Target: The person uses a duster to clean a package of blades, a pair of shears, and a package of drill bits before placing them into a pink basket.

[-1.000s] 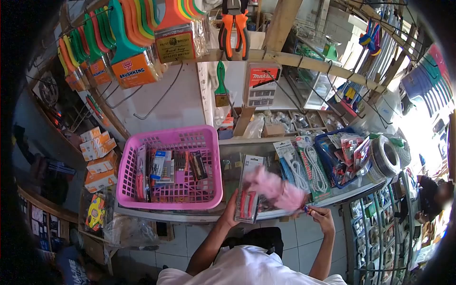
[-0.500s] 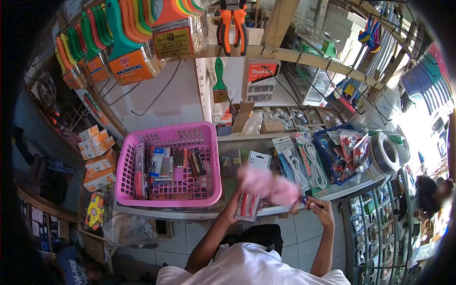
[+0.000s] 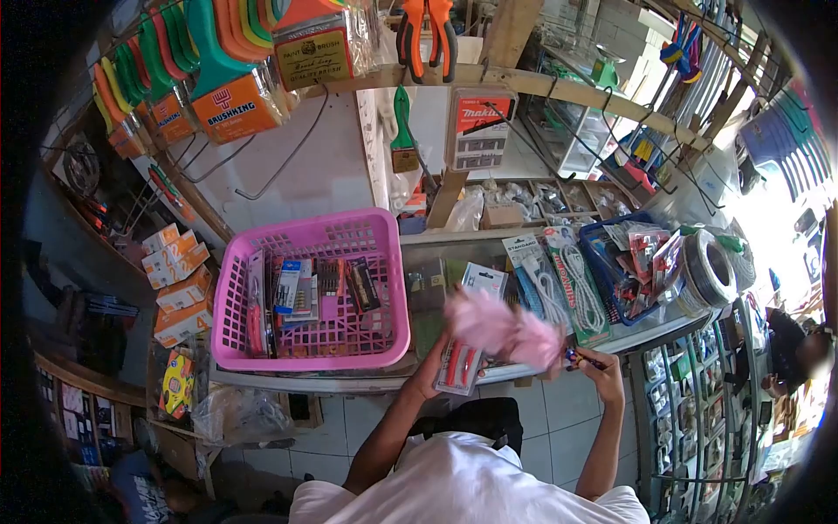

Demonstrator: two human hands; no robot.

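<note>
Free room: narrow strip of glass counter (image 3: 424, 301) between pink basket (image 3: 399, 288) and blister pack (image 3: 459, 367). Obstacles: pink duster (image 3: 502, 330) across blister pack; cable packs (image 3: 576, 288) beyond; blue basket (image 3: 623, 320), wire coil (image 3: 709, 269) rightward; metal hooks (image 3: 307, 140) overhead.

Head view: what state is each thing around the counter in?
Left hand: closed on the carded pack
Carded pack: held up, tilted
Right hand: closed on the duster's handle
Pink duster: blurred, across the pack
Pink basket: upright, partly filled
Blue basket: heaped full
Orange pliers: hanging, handles apart
</note>
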